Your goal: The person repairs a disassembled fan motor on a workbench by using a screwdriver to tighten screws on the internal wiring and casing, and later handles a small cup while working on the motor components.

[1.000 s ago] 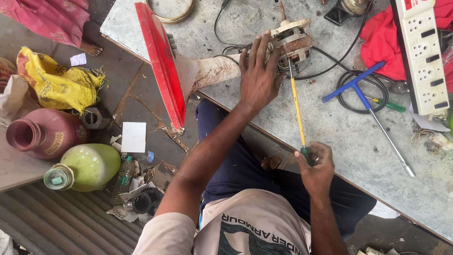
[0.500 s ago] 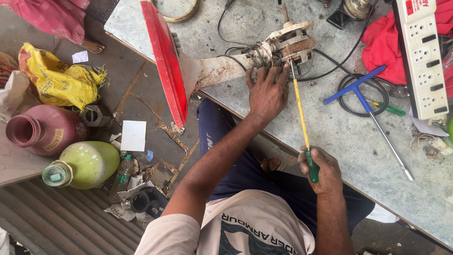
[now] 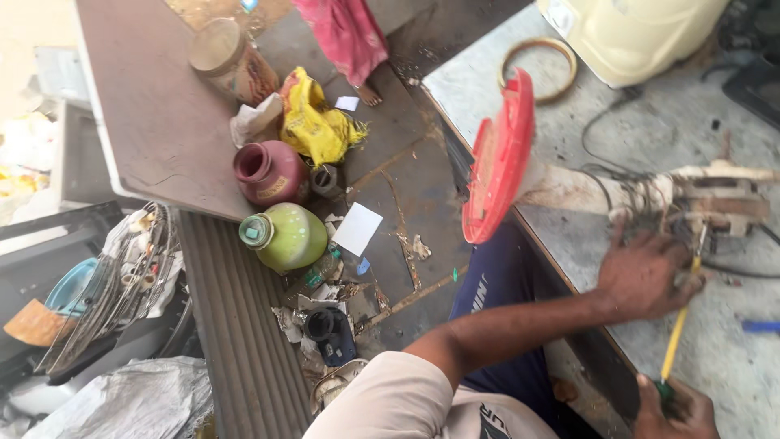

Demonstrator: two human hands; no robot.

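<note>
Here the left hand (image 3: 646, 276) lies palm down on the grey stone worktable (image 3: 731, 366), fingers spread and pressed against the wiring at the near side of a dirty cream-coloured fan motor (image 3: 715, 195); it grips nothing that can be made out, only braces the motor. The motor lies on its side on the table, and its shaft end carries a red fan blade (image 3: 497, 158) that stands on edge over the table's rim. The right hand (image 3: 674, 410), at the lower edge of the view, is closed around the dark handle of a yellow-shafted screwdriver (image 3: 677, 325), whose shaft slants up past the left hand's fingers toward the motor; the tip is hidden in blur. A brass-coloured ring (image 3: 540, 69) lies on the table beyond the blade, near a cream plastic housing (image 3: 630, 32). On the floor to the left stand a green pot (image 3: 284, 236) and a maroon pot (image 3: 268, 172), just beside a crumpled yellow bag (image 3: 317, 126).
</note>
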